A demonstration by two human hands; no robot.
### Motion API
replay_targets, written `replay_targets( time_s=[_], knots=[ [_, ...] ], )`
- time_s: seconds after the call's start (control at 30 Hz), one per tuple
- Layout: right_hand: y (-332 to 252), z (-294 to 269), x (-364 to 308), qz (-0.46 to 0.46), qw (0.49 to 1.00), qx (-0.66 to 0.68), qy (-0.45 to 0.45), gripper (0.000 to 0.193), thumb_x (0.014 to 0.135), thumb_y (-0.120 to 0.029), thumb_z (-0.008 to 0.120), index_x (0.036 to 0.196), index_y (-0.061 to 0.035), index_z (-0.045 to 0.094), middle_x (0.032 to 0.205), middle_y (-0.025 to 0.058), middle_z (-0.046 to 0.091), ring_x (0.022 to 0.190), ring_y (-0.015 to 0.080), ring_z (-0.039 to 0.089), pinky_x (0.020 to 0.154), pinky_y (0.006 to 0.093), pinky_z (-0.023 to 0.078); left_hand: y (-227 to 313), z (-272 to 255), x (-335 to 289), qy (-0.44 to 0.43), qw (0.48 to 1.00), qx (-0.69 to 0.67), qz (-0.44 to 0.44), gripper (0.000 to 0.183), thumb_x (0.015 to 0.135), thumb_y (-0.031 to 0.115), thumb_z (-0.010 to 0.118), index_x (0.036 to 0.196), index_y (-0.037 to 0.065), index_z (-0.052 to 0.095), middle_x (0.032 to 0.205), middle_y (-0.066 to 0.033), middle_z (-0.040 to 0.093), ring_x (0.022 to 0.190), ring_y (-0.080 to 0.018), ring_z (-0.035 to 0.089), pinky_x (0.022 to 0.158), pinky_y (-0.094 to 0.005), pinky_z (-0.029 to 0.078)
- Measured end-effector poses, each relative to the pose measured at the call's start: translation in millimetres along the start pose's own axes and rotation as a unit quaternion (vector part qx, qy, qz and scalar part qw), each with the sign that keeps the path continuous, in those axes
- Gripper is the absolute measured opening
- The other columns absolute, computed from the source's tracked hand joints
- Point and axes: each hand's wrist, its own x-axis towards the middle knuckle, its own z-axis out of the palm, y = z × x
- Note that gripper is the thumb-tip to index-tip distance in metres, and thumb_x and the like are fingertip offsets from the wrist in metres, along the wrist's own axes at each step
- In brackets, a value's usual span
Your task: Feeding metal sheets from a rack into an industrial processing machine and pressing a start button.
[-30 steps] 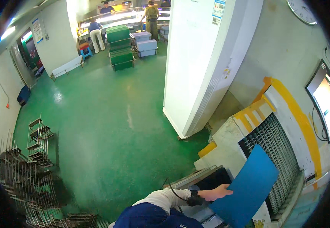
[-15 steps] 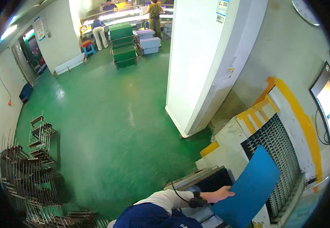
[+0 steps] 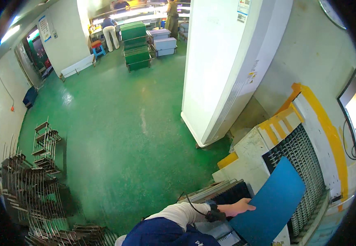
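Observation:
My left hand point(image 3: 243, 207) is closed on the left edge of a thin, flat blue panel point(image 3: 270, 201), which leans at a slant. The panel lies over or just above the near part of a roller conveyor point(image 3: 301, 156) with rows of small grey wheels. Under my wrist, a dark slotted rack point(image 3: 233, 192) stands beside the conveyor, partly covered by my arm. Below the panel, a ridged tray edge point(image 3: 227, 237) shows a little. My right hand is out of the picture.
A tall white cabinet point(image 3: 215, 74) stands ahead, with a monitor point(image 3: 353, 115) on the right wall. Several metal racks point(image 3: 38, 184) crowd the left. Farther off are a cart of green panels point(image 3: 136, 45), grey-blue boxes point(image 3: 163, 44) and people at a lit bench point(image 3: 141, 15).
The whole view has shifted slightly. My left hand keeps its grip on the blue panel, which has barely moved against the conveyor. A far person at the bench has shifted posture.

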Motion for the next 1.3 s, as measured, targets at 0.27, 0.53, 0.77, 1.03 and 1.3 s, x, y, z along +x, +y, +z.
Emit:
replay_targets(
  time_s=[0.27,0.53,0.77,1.03,1.3],
  knots=[
    [-9,-10,9,0.013,0.998,-0.069,0.001,0.049,0.089,-0.045,0.052,0.117,-0.005,0.044,0.114,0.0148,0.046,0.1,0.0291,0.043,0.086,0.0424,0.034,18,11,0,0.025,0.998,0.047,-0.035,0.031,0.091,0.028,0.057,0.108,0.003,0.061,0.096,-0.0048,0.066,0.083,-0.0156,0.063,0.076,-0.0313,0.05],
    [2,-53,55,-0.003,0.989,-0.147,-0.019,0.063,0.089,-0.047,0.053,0.135,-0.0039,0.043,0.13,0.0188,0.049,0.113,0.0332,0.048,0.096,0.0446,0.037,-12,24,20,0.034,0.992,0.12,-0.028,0.036,0.092,0.037,0.053,0.103,0.005,0.064,0.09,-0.0012,0.065,0.076,-0.0111,0.058,0.067,-0.029,0.047],
    [-22,-7,127,-0.271,0.96,-0.056,0.05,0.047,0.077,-0.002,0.065,0.121,0.0005,0.048,0.095,0.0083,0.056,0.081,0.0168,0.054,0.071,0.0316,0.047,28,38,53,0.112,0.989,0.097,-0.014,0.03,0.091,0.028,0.056,0.1,0.002,0.064,0.091,-0.0047,0.065,0.079,-0.0153,0.059,0.071,-0.0333,0.047],
    [-39,-24,158,-0.285,0.938,-0.152,0.13,0.044,0.071,-0.005,0.07,0.113,0.0013,0.056,0.1,0.0146,0.061,0.089,0.0224,0.059,0.079,0.0338,0.047,1,44,121,0.137,0.983,0.119,0.012,0.029,0.092,0.022,0.055,0.108,-0.001,0.06,0.09,-0.0055,0.065,0.076,-0.0124,0.06,0.067,-0.0271,0.048],
    [-56,-34,148,-0.404,0.86,-0.234,0.206,0.047,0.071,-0.002,0.069,0.115,0.0046,0.055,0.107,0.0173,0.061,0.097,0.0255,0.059,0.085,0.0347,0.046,4,59,128,0.135,0.985,0.106,0.022,0.027,0.093,0.02,0.054,0.109,-0.002,0.06,0.096,-0.0051,0.065,0.08,-0.0117,0.061,0.071,-0.0273,0.049]
  ],
)
